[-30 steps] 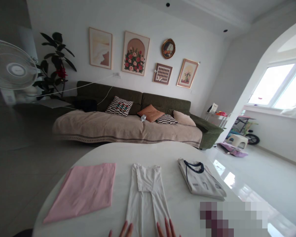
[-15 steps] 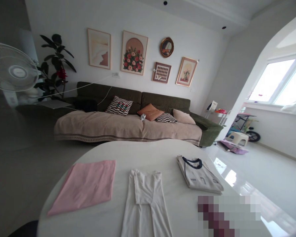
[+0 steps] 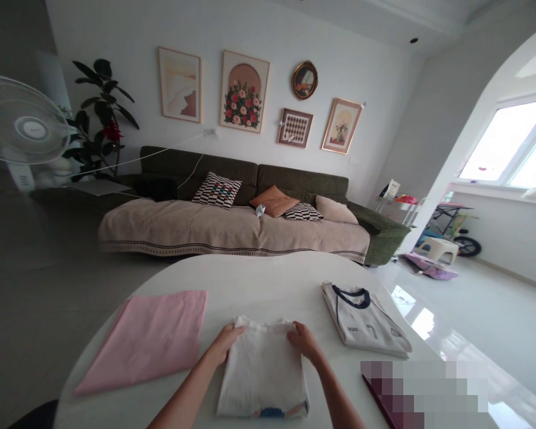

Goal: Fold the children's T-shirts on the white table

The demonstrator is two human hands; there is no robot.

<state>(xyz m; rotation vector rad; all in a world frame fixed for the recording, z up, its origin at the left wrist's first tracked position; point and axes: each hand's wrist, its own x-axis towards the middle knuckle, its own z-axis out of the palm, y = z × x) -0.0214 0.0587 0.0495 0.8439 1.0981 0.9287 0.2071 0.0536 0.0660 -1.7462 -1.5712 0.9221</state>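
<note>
A white T-shirt (image 3: 263, 369), folded into a rectangle, lies at the near middle of the white table (image 3: 268, 280). A patch of blue print shows at its lower edge. My left hand (image 3: 227, 341) grips its upper left corner, fingers closed on the cloth. At the upper right corner my right hand (image 3: 302, 339) pinches the cloth the same way. To the left lies a pink folded cloth (image 3: 147, 339). On the right is a folded grey-white jersey (image 3: 366, 319) with a dark collar and a number 7.
A dark red flat object (image 3: 377, 396), partly hidden by a pixelated patch, lies at the table's near right. Beyond the table stands a green sofa (image 3: 196, 158) with a beige cover and cushions. A fan (image 3: 27, 125) stands at far left.
Both hands have come into view and taken hold of the white T-shirt's upper corners. Its long lower part is now folded up, making a shorter rectangle with blue print showing.
</note>
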